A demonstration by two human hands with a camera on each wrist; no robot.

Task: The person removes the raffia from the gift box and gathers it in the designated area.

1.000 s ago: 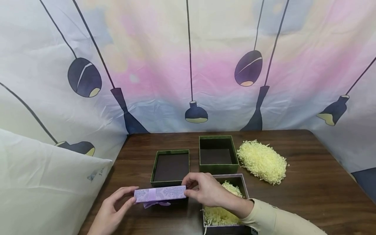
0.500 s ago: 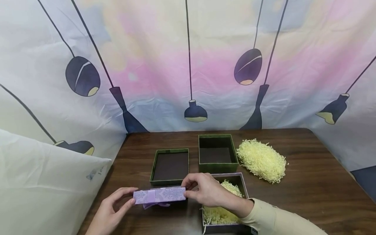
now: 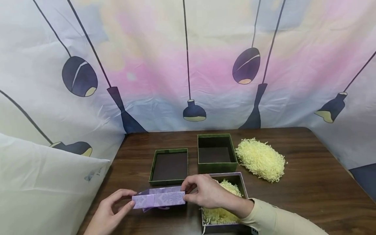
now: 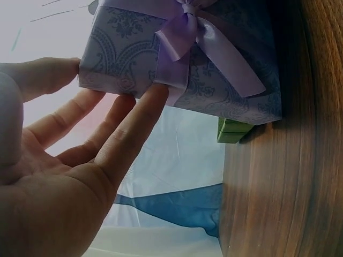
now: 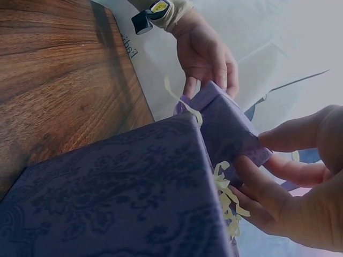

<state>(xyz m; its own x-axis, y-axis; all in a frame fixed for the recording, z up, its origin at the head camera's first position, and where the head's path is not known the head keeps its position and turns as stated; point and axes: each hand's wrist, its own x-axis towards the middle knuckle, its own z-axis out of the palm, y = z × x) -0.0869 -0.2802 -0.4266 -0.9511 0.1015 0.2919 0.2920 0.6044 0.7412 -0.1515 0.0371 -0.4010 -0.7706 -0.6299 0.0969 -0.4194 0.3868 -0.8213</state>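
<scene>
A purple patterned box lid (image 3: 167, 200) is raised over the near part of the table, held at both ends. At its left end, the thumb and fingers of my left hand (image 3: 109, 209) pinch a corner; the left wrist view shows a satin bow (image 4: 188, 27) on the lid's face. My right hand (image 3: 205, 191) grips the other end between thumb and fingers. Under my right wrist stands a purple box (image 5: 118, 193) with pale yellow shredded paper (image 3: 218, 215) inside. Part of that box is hidden by my right hand and forearm.
Behind the lid lies a shallow green-edged box lid (image 3: 171, 168), its dark inside facing up. A deeper green box (image 3: 216, 155) stands open at the back. To its right is a heap of yellow shredded paper (image 3: 260, 160) on the wooden table (image 3: 308, 182).
Between my hands the purple lid has tilted and sunk slightly, so a second patterned strip shows above its near side. Both hands keep their hold. The head view has shifted slightly.
</scene>
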